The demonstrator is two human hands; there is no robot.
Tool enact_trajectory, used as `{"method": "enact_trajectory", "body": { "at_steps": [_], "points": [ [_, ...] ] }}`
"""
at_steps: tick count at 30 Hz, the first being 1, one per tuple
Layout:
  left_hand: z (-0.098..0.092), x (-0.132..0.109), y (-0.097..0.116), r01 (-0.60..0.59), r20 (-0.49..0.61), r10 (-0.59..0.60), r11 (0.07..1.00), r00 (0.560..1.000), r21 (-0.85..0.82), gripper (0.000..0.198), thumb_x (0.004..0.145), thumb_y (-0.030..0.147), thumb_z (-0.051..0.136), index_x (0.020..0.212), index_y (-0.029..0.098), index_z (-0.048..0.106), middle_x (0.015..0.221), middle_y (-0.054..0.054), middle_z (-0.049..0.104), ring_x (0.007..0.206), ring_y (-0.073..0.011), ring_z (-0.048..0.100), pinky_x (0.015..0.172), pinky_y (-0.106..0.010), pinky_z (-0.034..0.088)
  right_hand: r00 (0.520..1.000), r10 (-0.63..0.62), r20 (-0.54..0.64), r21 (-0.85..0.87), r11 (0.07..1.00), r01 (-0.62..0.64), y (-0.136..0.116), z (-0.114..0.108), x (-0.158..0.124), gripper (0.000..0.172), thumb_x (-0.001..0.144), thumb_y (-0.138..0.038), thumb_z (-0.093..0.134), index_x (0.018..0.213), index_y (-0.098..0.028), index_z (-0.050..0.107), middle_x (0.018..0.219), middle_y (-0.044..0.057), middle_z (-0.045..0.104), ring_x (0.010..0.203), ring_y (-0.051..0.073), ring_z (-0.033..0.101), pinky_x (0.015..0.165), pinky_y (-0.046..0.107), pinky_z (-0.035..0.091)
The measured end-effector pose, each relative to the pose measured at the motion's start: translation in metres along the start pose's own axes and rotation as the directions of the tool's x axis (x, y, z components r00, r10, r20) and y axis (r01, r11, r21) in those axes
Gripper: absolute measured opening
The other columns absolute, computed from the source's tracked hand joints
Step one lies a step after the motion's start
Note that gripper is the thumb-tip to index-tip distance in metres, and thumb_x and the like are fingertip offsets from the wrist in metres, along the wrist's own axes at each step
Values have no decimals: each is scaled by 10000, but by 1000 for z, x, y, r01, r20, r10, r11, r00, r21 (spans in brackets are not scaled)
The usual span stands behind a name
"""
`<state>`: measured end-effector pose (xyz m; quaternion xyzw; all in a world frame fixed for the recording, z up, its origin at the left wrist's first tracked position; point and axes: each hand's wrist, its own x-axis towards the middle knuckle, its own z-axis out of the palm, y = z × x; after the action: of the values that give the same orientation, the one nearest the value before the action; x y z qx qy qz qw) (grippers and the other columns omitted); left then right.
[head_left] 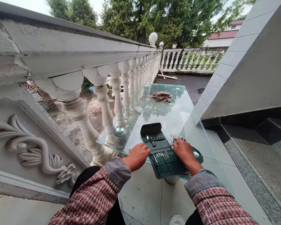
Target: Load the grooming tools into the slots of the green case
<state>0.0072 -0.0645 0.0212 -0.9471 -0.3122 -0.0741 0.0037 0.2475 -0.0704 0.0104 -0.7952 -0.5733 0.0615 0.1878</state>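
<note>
An open, dark, rectangular folding case [163, 145] overhangs the clear glass tabletop [154, 114], the left hand [137, 157] pinching the case's left side, the right hand [185, 153] bending its fingers, grip unclear, near the case's slim silvery metal tools [165, 157], seemingly mid-handling, which calls for steady support.

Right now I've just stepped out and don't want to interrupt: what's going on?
Someone's left hand is at the left edge of an open dark case on a glass table. The right hand is over the case's right side, by small metal items, though whether it grips one is unclear. Slim tools sit in a row inside. A crumpled cloth lies farther back.
</note>
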Motion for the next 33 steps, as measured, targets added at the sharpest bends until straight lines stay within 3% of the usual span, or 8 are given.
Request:
{"method": "enact_trajectory", "body": {
  "at_steps": [3, 6, 11, 16, 22, 28, 33],
  "points": [
    [3, 0, -2, -8, 32, 7, 1000, 999, 12, 143, 873, 145, 465, 925, 152, 599, 933, -81, 597, 897, -205, 526, 808, -323, 429, 998, -28, -53, -80, 997, 24, -1, 1, -3, 334, 831, -231, 473, 1109, -110, 613, 1020, 176, 634, 959, 273, 571, 764, 339, 390],
    [4, 2, -3, 2, 33, -2, 1000, 999, 5, 153, 873, 131, 453, 898, 145, 604, 912, -83, 603, 877, -202, 533, 800, -319, 434, 976, -143, -166, -146, 982, 119, -6, -1, -5, 301, 826, -236, 493, 1067, -118, 630, 1019, 150, 612, 1002, 275, 514, 831, 351, 374],
    [-2, 12, -13, 95, -13, -96, 995, 995, -22, 189, 882, 115, 440, 923, 161, 618, 892, -72, 613, 907, -196, 540, 816, -305, 444, 887, -426, -178, -17, 902, 430, -28, 6, -12, 224, 827, -213, 481, 973, -174, 646, 982, 94, 625, 941, 236, 509, 873, 351, 377],
    [-6, 28, -33, 199, -49, -202, 978, 978, -57, 197, 886, 126, 450, 950, 161, 633, 937, -79, 618, 909, -192, 561, 822, -307, 454, 819, -558, -135, 121, 811, 572, -50, 21, -13, 293, 802, -152, 468, 1038, -212, 631, 1066, 86, 624, 1031, 235, 498, 926, 397, 382],
    [2, 46, -45, 206, -34, -211, 972, 977, -115, 205, 880, 116, 450, 998, 161, 612, 1000, -68, 601, 963, -178, 556, 847, -286, 450, 818, -554, -156, 216, 789, 576, -60, 44, -1, 463, 805, -166, 444, 1265, -207, 487, 1283, 96, 519, 1202, 244, 413, 988, 455, 352],
    [6, 62, -56, 244, 8, -246, 960, 969, -139, 270, 884, 116, 429, 1107, 185, 564, 1042, -61, 563, 944, -172, 564, 800, -270, 463, 885, -455, -102, 341, 819, 461, -54, 61, 11, 492, 800, -206, 436, 1290, -169, 446, 1227, 113, 541, 1126, 241, 466, 952, 438, 384],
    [7, 75, -63, 273, 58, -268, 953, 962, -131, 251, 888, 184, 439, 1087, 229, 586, 1031, -51, 531, 919, -184, 560, 742, -264, 463, 885, -452, -109, 496, 747, 442, -50, 60, 17, 421, 791, -219, 441, 1207, -206, 501, 1130, 84, 551, 1062, 213, 486, 949, 414, 381]
  ]
}}
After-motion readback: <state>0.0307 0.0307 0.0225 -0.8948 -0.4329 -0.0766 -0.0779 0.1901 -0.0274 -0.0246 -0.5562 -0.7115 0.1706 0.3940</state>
